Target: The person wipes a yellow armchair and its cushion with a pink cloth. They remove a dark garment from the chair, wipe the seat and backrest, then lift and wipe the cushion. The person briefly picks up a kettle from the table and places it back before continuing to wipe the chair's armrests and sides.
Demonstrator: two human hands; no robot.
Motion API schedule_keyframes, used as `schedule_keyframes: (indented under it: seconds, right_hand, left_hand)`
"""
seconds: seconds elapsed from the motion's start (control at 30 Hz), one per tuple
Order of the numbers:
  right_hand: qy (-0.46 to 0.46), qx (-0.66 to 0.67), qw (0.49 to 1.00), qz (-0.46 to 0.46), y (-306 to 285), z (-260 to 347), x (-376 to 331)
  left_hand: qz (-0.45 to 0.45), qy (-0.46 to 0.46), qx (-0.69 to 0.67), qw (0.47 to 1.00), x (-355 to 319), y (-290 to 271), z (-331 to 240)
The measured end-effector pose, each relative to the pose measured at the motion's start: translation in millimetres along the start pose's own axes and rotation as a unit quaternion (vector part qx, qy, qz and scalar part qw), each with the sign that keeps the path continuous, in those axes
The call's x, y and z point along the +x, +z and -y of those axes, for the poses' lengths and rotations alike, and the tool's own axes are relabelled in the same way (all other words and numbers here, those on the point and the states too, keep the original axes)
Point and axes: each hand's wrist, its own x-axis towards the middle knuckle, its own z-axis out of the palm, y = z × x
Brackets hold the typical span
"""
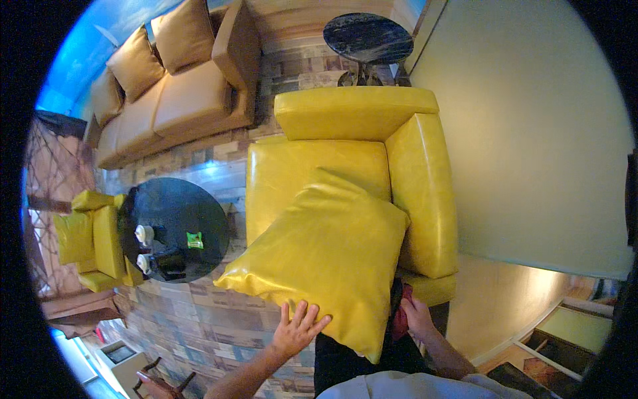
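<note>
A yellow cushion point(325, 246) lies tilted across the seat of a yellow armchair point(415, 193), its near corner hanging over toward my legs. My left hand point(299, 328) rests against the cushion's near left edge with the fingers spread. To the right of the cushion, my right hand point(417, 318) is closed on a dark red cloth point(400, 322). That cloth is partly hidden by the cushion and my fingers. The near arm of the armchair is mostly covered by the cushion.
A round dark table point(193, 206) at left carries a green packet point(195, 240) and white-topped items. Beyond stand a tan sofa point(186, 100) and a small black side table point(367, 38). Another yellow armchair point(100, 239) is far left. A pale wall panel point(525, 133) rises at right.
</note>
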Motion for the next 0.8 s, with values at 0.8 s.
schedule_keyframes:
  seconds: [0.8]
  right_hand:
    - [0.024, 0.324, 0.946, -0.015, -50.7, -8.4, -69.3]
  left_hand:
    - [-0.113, 0.075, -0.05, 0.99, 222.2, -130.4, 35.4]
